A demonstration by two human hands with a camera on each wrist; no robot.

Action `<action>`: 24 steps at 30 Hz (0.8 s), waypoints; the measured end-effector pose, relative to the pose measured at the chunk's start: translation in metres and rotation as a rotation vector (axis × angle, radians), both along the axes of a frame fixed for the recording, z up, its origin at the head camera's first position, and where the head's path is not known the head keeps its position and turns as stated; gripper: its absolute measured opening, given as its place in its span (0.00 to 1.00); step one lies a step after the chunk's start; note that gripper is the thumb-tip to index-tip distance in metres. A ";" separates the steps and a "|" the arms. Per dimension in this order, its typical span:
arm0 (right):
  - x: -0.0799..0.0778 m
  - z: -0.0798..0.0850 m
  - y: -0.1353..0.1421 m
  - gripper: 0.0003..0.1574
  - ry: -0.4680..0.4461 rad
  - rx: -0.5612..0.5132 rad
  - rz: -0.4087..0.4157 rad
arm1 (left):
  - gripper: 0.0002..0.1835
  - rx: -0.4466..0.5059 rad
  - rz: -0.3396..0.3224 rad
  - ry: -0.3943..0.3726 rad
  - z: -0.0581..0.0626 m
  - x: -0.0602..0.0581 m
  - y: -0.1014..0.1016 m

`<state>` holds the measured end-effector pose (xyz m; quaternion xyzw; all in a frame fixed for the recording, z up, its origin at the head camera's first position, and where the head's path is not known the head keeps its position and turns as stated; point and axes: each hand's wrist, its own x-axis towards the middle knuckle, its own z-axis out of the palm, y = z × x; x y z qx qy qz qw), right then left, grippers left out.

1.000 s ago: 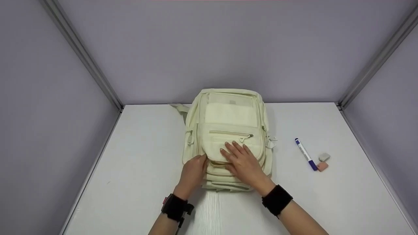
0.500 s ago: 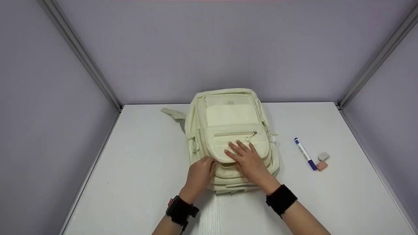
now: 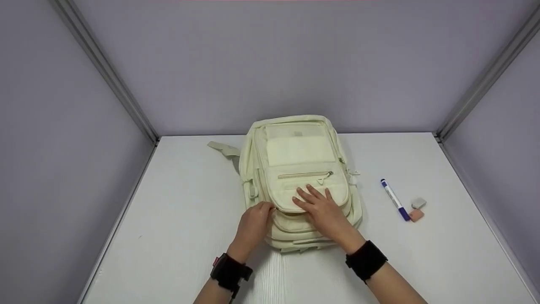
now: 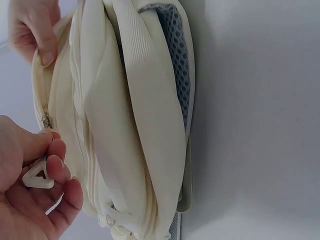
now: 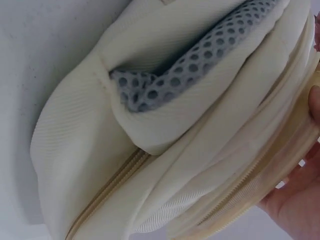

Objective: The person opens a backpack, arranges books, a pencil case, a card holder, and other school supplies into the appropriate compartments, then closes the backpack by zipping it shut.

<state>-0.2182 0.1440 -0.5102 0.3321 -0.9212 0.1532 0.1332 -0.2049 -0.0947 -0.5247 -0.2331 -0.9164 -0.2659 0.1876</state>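
A cream backpack (image 3: 299, 152) lies on its back on the white table, its front pocket facing up. At the pocket's lower left corner, my left hand (image 3: 253, 221) pinches a zipper pull (image 4: 39, 176); the metal slider (image 4: 46, 121) shows just beyond the fingertips in the left wrist view. My right hand (image 3: 327, 215) holds the pocket's lower edge, fingers spread over the front and thumb (image 4: 47, 52) tucked inside the gap. Part of the zipper track (image 5: 235, 190) is parted beside that thumb in the right wrist view.
Right of the backpack lie a blue and white marker (image 3: 395, 199), a grey eraser (image 3: 418, 203) and a small pink eraser-like block (image 3: 416, 215). A strap (image 3: 223, 148) sticks out at the upper left. Grey panels (image 3: 270, 63) wall the table at the back and sides.
The backpack has shifted right and turned slightly, both hands moving with it. Over the last half second, my left hand has drawn a little to the left.
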 end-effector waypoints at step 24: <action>0.000 0.005 0.001 0.29 -0.156 -0.036 0.009 | 0.04 -0.142 0.192 0.052 0.009 -0.048 -0.011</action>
